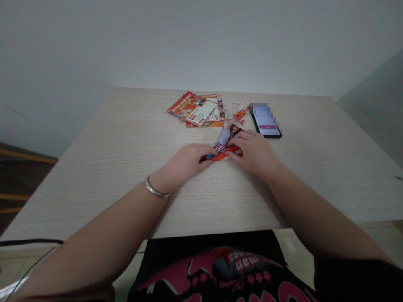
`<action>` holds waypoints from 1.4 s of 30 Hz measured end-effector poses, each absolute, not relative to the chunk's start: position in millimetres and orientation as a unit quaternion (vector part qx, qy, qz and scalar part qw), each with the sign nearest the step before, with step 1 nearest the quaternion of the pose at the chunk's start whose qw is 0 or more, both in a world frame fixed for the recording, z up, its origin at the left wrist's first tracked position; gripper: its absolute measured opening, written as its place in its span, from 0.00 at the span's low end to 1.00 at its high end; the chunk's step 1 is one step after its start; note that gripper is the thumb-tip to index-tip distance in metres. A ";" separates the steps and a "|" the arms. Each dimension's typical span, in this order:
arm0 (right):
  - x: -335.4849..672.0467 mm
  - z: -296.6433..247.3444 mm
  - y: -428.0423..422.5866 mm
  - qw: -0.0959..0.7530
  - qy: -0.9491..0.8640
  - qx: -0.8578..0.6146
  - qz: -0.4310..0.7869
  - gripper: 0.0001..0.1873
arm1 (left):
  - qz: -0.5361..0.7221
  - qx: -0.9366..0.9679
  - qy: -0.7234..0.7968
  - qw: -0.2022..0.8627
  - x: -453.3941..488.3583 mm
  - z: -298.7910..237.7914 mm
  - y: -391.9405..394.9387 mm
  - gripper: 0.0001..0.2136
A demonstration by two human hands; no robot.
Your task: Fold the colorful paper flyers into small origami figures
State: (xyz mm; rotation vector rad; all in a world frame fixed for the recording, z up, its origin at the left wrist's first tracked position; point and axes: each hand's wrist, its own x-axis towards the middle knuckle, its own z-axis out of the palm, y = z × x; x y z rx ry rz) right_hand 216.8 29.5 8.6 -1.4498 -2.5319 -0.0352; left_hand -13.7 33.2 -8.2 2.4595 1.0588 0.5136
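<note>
Both of my hands hold a colourful printed packet [223, 140] just above the middle of the table. Its surface shows pale blue, dark and red-orange printing, and my fingers cover part of it. My left hand [192, 161] pinches the lower left end between thumb and fingers, with a silver bangle on that wrist. On the other side, my right hand [255, 152] grips the packet's right part, fingers bent over it and the thumb at the lower edge. Whether the packet is open or sealed I cannot tell.
Behind the packet lie several red and white leaflets [192, 110] in an overlapping pile. Torn wrapper pieces [239, 112] sit to their right, beside a lit phone [266, 121]. The pale wooden table [110, 159] meets a wall at its far edge.
</note>
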 end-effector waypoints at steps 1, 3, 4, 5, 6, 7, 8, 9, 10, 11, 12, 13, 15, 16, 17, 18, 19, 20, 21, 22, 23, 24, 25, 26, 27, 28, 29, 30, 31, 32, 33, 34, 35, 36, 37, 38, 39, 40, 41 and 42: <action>214.9 6.7 29.8 0.112 -0.869 -0.481 -0.012 0.15 | 0.191 0.886 0.370 0.203 -13.5 -9.7 33.6 0.11; 212.7 1.3 31.9 0.109 -0.874 -0.474 -0.002 0.15 | 0.198 0.895 0.350 0.193 -13.6 -12.0 34.6 0.10; 212.7 -1.9 33.6 0.108 -0.871 -0.479 0.008 0.15 | 0.200 0.900 0.341 0.187 -13.8 -12.5 35.1 0.10; 213.3 -4.9 35.7 0.111 -0.864 -0.490 0.022 0.15 | 0.199 0.904 0.333 0.181 -14.3 -12.5 35.7 0.10; 214.6 -7.7 37.9 0.115 -0.857 -0.501 0.037 0.15 | 0.194 0.908 0.326 0.177 -14.9 -12.1 36.3 0.10; 216.4 -10.0 40.1 0.119 -0.848 -0.514 0.047 0.16 | 0.187 0.912 0.320 0.173 -15.8 -11.2 36.8 0.10; 218.6 -11.6 42.1 0.124 -0.841 -0.524 0.054 0.16 | 0.179 0.917 0.314 0.169 -16.9 -10.0 37.3 0.10; 221.1 -12.4 43.9 0.126 -0.836 -0.530 0.064 0.16 | 0.170 0.921 0.310 0.166 -18.2 -8.7 37.8 0.10; 223.6 -12.4 45.2 0.129 -0.831 -0.536 0.076 0.16 | 0.160 0.924 0.308 0.163 -19.5 -7.4 38.3 0.10; 226.2 -11.6 46.2 0.131 -0.827 -0.539 0.090 0.15 | 0.152 0.926 0.307 0.160 -20.9 -6.2 38.7 0.10; 228.7 -10.0 46.8 0.132 -0.823 -0.542 0.106 0.14 | 0.148 0.927 0.306 0.156 -22.1 -5.2 39.1 0.10; 231.0 -7.9 47.1 0.133 -0.818 -0.546 0.122 0.13 | 0.144 0.929 0.306 0.153 -23.2 -4.4 39.4 0.10; 235.0 -3.0 47.3 0.125 -0.807 -0.558 0.146 0.12 | 0.136 0.931 0.305 0.145 -24.3 -3.1 39.3 0.11; 236.8 -0.7 47.5 0.117 -0.800 -0.568 0.154 0.11 | 0.129 0.933 0.305 0.139 -24.4 -2.5 38.9 0.10; 238.3 1.3 47.8 0.105 -0.794 -0.577 0.159 0.11 | 0.119 0.934 0.308 0.133 -24.1 -1.9 38.2 0.10; 239.5 2.6 48.2 0.094 -0.788 -0.585 0.165 0.10 | 0.110 0.934 0.315 0.127 -23.6 -1.2 37.3 0.10; 240.5 3.3 48.8 0.084 -0.785 -0.589 0.170 0.10 | 0.105 0.933 0.323 0.122 -22.9 -0.6 36.1 0.10; 241.1 3.4 49.4 0.077 -0.785 -0.588 0.176 0.10 | 0.103 0.931 0.329 0.118 -22.1 -0.1 34.8 0.10; 241.4 3.0 50.0 0.072 -0.787 -0.585 0.182 0.10 | 0.105 0.931 0.331 0.116 -21.4 0.2 33.6 0.11; 241.2 2.2 50.4 0.070 -0.789 -0.582 0.185 0.10 | 0.107 0.932 0.328 0.113 -20.7 0.2 32.6 0.12; 240.6 1.2 50.6 0.069 -0.790 -0.580 0.185 0.09 | 0.109 0.935 0.320 0.107 -20.2 -0.2 31.8 0.12; 239.7 0.2 50.7 0.071 -0.790 -0.580 0.183 0.09 | 0.108 0.940 0.308 0.097 -19.9 -1.0 31.4 0.13; 238.7 -0.8 50.6 0.073 -0.791 -0.581 0.179 0.09 | 0.103 0.945 0.297 0.086 -19.8 -2.0 31.2 0.14; 237.9 -1.6 50.5 0.077 -0.790 -0.583 0.175 0.09 | 0.097 0.950 0.288 0.074 -19.7 -3.1 31.3 0.15; 237.3 -2.3 50.4 0.079 -0.789 -0.585 0.173 0.09 | 0.092 0.952 0.284 0.063 -19.8 -4.3 31.6 0.15; 237.3 -2.9 50.4 0.083 -0.787 -0.586 0.174 0.09 | 0.088 0.954 0.282 0.054 -19.9 -5.5 32.0 0.15; 238.0 -3.3 50.6 0.089 -0.785 -0.587 0.176 0.09 | 0.086 0.954 0.282 0.048 -19.9 -6.5 32.4 0.15; 239.4 -3.5 51.0 0.098 -0.781 -0.590 0.181 0.10 | 0.086 0.954 0.282 0.046 -19.7 -7.4 32.8 0.15; 241.4 -3.5 51.4 0.107 -0.773 -0.596 0.187 0.11 | 0.089 0.953 0.285 0.045 -19.5 -8.1 33.1 0.15; 243.9 -3.0 51.9 0.114 -0.765 -0.604 0.192 0.13 | 0.091 0.952 0.289 0.046 -19.1 -8.8 33.2 0.15; 246.6 -1.9 52.3 0.116 -0.757 -0.613 0.195 0.15 | 0.093 0.951 0.291 0.049 -18.6 -9.5 33.3 0.15; 249.3 -0.3 52.7 0.107 -0.750 -0.623 0.195 0.17 | 0.094 0.950 0.294 0.052 -18.1 -10.2 33.3 0.15; 251.9 1.9 52.9 0.089 -0.745 -0.634 0.190 0.18 | 0.097 0.949 0.296 0.054 -17.6 -10.9 33.2 0.14; 254.2 4.6 53.1 0.065 -0.741 -0.642 0.187 0.18 | 0.101 0.948 0.297 0.054 -17.1 -11.6 33.1 0.14; 256.1 7.4 53.2 0.041 -0.737 -0.649 0.185 0.18 | 0.107 0.947 0.297 0.054 -16.8 -12.3 32.9 0.14; 257.7 10.2 53.3 0.016 -0.734 -0.652 0.191 0.18 | 0.112 0.947 0.298 0.053 -16.6 -12.9 32.7 0.13; 259.0 12.5 53.4 -0.005 -0.734 -0.649 0.200 0.18 | 0.116 0.946 0.298 0.054 -16.6 -13.3 32.6 0.13; 259.8 14.4 53.4 -0.020 -0.735 -0.645 0.209 0.18 | 0.120 0.945 0.298 0.057 -16.6 -13.6 32.4 0.13; 260.2 15.5 53.5 -0.030 -0.737 -0.639 0.217 0.18 | 0.122 0.946 0.295 0.061 -16.5 -13.8 32.2 0.13; 260.2 16.0 53.6 -0.034 -0.739 -0.636 0.221 0.17 | 0.126 0.946 0.292 0.066 -16.2 -13.9 32.0 0.13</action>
